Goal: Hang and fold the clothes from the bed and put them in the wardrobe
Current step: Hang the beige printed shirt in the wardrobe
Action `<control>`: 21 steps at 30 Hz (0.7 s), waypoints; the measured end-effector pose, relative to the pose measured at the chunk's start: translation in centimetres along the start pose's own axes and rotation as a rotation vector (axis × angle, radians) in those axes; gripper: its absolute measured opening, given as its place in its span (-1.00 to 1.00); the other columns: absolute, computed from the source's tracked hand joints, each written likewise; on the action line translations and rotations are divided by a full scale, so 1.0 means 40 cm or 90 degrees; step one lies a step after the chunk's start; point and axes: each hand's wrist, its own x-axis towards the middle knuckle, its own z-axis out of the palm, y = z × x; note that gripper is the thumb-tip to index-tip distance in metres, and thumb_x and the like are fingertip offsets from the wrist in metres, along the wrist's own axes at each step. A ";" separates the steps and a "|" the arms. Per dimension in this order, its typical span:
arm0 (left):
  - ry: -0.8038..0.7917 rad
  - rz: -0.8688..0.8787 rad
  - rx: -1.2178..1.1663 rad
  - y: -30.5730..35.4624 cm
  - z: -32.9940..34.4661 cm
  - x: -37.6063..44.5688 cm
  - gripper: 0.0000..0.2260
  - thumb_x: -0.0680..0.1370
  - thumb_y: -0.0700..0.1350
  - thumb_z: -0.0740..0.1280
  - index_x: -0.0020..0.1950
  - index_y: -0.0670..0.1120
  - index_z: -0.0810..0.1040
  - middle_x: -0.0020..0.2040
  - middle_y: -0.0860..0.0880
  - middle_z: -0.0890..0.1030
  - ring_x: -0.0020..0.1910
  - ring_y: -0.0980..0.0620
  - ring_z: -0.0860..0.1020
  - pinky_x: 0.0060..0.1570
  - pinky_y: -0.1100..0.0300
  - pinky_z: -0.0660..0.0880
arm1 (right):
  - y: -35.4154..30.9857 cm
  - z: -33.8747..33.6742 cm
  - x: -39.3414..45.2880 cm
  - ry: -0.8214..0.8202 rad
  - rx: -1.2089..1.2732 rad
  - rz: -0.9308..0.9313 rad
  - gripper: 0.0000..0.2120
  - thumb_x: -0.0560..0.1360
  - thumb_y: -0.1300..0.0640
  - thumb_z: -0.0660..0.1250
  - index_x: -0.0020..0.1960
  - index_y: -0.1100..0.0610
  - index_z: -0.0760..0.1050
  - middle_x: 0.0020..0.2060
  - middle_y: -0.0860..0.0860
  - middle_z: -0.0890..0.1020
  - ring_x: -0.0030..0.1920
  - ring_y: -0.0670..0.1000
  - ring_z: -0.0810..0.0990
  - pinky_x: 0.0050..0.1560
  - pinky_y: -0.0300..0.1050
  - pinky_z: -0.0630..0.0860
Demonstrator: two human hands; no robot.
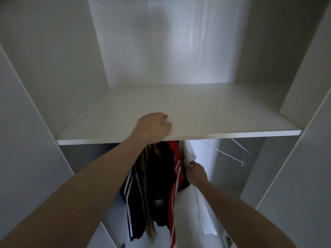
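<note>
The hanging step is judged in hand: the white garment is held at its upper edge by the right hand, fingers curled on the cloth, beside the red striped jacket and dark jackets below the wardrobe shelf. The left hand is rested flat on the shelf edge, fingers relaxed, holding nothing. Whether a hanger is hooked cannot be told; the rail is hidden, so seating must be confirmed before release.

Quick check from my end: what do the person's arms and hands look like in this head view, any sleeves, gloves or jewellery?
Both forearms are bare right down to the bottom of the picture, with no sleeve in view. The left hand and the right hand wear no gloves. No watch, bracelet or ring shows on the wrists and fingers in view; part of the right hand's fingers is hidden in the clothes.
</note>
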 end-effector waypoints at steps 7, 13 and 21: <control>-0.002 0.000 -0.004 0.003 -0.004 -0.010 -0.51 0.64 0.16 0.15 0.55 0.05 0.38 0.57 0.03 0.38 0.51 -0.03 0.35 0.53 0.00 0.22 | 0.061 -0.015 -0.016 0.012 -0.024 0.009 -0.71 0.67 0.03 0.25 0.33 0.12 0.55 0.13 0.09 0.67 0.17 0.11 0.63 0.18 -0.03 0.57; 0.001 -0.008 0.006 0.006 -0.008 -0.016 -0.51 0.64 0.17 0.16 0.55 0.06 0.39 0.56 0.03 0.38 0.51 -0.03 0.35 0.49 0.04 0.23 | 0.082 -0.025 -0.041 -0.002 0.011 -0.015 -0.53 0.64 0.02 0.31 0.51 0.10 0.35 0.27 0.05 0.61 0.26 0.08 0.59 0.24 -0.06 0.53; 0.008 -0.035 -0.020 -0.004 -0.001 -0.015 -0.53 0.64 0.20 0.19 0.53 0.11 0.41 0.55 0.06 0.40 0.48 -0.02 0.38 0.44 0.06 0.26 | 0.134 -0.143 0.016 0.103 0.054 -0.086 -0.58 0.61 0.05 0.40 0.42 0.11 0.43 0.25 0.07 0.54 0.12 0.12 0.62 0.23 0.05 0.53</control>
